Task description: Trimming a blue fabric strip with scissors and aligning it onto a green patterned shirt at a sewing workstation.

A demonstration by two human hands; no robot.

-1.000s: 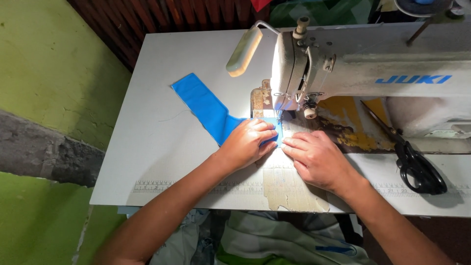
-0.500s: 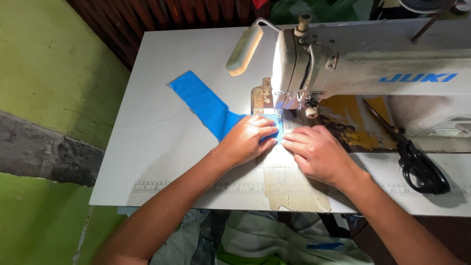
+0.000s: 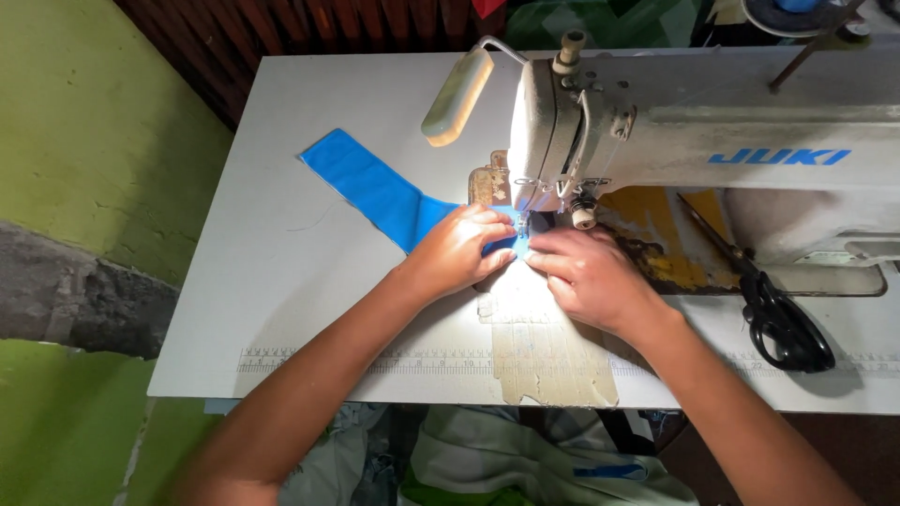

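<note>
Head view, looking down: my left hand (image 3: 459, 251) lies flat on the blue fabric strip (image 3: 375, 190), fingers pressed together and pinning its near end to the white table (image 3: 281, 309) just in front of the needle. My right hand (image 3: 586, 276) rests beside it, fingers curled close and pressing the cloth's edge under the sewing machine (image 3: 656, 131) head. From my left hand the strip runs away to the far left across the table. Black scissors (image 3: 783, 323) lie to my right, well apart from both hands, beside the machine's base.
</note>
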